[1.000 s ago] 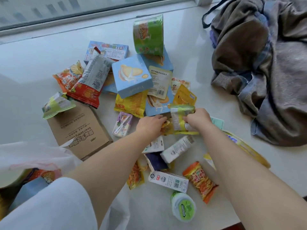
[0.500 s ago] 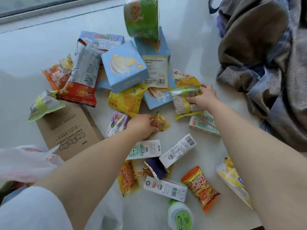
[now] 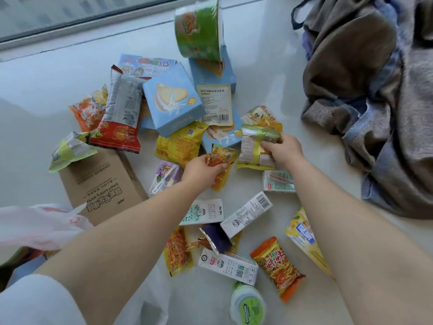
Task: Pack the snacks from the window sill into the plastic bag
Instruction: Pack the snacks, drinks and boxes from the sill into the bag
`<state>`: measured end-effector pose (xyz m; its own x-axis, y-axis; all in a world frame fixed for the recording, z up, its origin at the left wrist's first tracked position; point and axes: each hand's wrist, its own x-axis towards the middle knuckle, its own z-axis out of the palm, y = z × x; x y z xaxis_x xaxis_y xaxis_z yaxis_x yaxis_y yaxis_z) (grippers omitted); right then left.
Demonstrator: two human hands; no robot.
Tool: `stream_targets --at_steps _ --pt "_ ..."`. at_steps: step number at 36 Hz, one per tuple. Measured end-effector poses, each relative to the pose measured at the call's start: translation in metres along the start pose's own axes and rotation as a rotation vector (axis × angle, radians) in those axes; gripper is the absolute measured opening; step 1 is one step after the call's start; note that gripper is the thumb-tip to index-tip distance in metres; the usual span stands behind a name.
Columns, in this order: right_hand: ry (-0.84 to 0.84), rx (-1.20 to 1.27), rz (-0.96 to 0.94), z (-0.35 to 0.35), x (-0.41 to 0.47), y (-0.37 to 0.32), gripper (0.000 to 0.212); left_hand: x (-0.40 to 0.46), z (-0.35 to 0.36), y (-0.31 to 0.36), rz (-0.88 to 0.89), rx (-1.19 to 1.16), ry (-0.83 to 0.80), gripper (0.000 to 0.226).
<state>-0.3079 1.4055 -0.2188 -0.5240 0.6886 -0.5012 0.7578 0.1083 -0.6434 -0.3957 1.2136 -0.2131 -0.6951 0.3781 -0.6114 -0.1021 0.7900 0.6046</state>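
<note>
Orange foil crinkles in the left hand, whose fingers are curled round a small orange packet with a second one dangling under it. The right hand pinches a green-and-white pouch by its edge, lifted just clear of the sill.

Both holds look shallow to me. The dangling orange packet seems barely caught and could slip out on the way across. The pouch, hanging from one edge, may swing and clip the blue box or the yellow bag beside it. The plastic bag lies slumped at the near left, well apart from both hands, and I cannot see an open mouth on it; with both hands full, nothing is free to hold it open, so snacks could land beside it.

As for the snacks, they are a loose heap: glossy pouches in red, orange and yellow, pale blue cartons, white milk boxes lying flat, and a green cup tipped on its side at the far edge of the pile. Most are light and slippery-looking.
</note>
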Motion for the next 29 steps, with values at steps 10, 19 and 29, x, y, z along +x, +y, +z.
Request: stream_targets --at_steps 10,19,29 --pt "0.164 0.175 -0.095 0.005 -0.086 -0.02 0.019 -0.054 -0.027 0.001 0.052 -0.227 0.098 0.02" --pt "-0.012 0.271 -0.25 0.041 -0.198 -0.057 0.005 -0.151 -0.092 -0.05 0.201 -0.283 0.33 0.017" --pt "-0.205 0.261 -0.494 0.139 -0.325 -0.105 0.013 -0.264 -0.17 -0.169 0.275 -0.264 0.622 0.028"
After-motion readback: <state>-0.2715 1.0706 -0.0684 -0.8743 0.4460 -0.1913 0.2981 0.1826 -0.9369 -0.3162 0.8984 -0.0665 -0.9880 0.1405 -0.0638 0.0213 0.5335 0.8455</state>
